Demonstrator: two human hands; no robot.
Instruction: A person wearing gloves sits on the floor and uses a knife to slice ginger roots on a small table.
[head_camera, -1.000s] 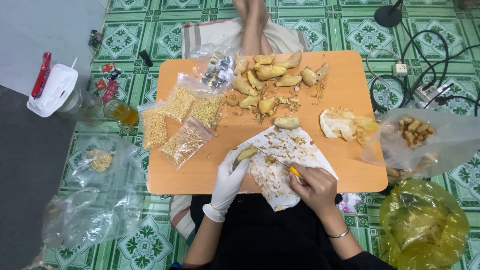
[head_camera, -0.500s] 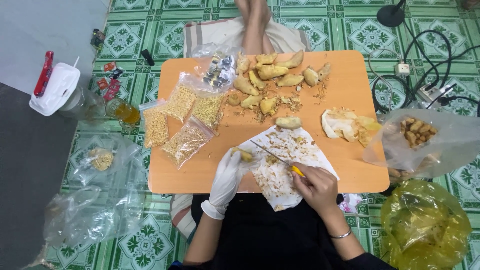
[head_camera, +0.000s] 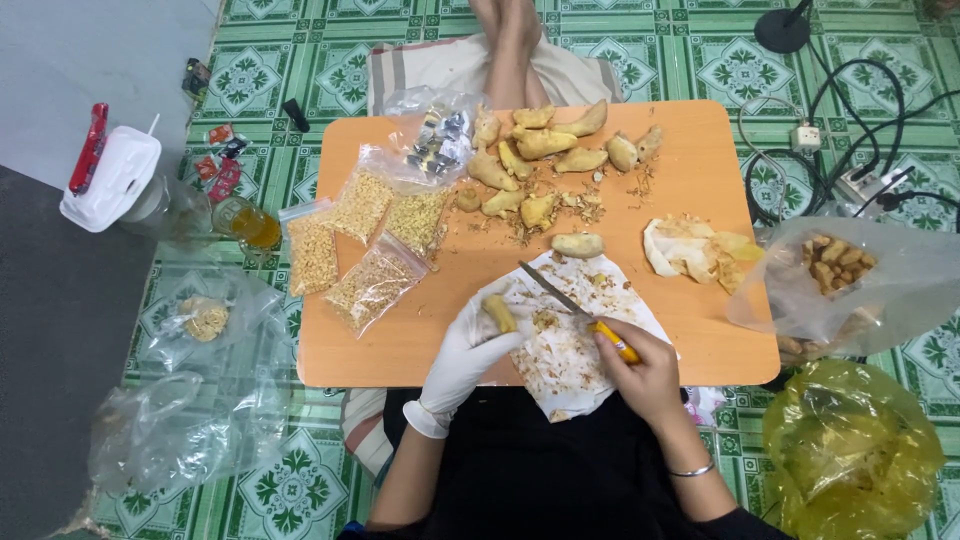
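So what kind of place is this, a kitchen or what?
Probably a home floor workspace rather than a kitchen: a low orange table stands on green patterned floor tiles, with a power strip and cables beside it.

So the low table (head_camera: 700, 150) is sitting on the tiled floor (head_camera: 300, 480). A sheet of paper (head_camera: 570, 350) is lying at its near edge, with the left hand (head_camera: 465, 350) holding a ginger piece (head_camera: 499, 313) on the sheet's left side and the right hand (head_camera: 645, 370) gripping a knife (head_camera: 575, 308) on its right. Filled bags (head_camera: 370, 235) are lying to the left, and a ginger pile (head_camera: 545, 155) is sitting at the far edge.
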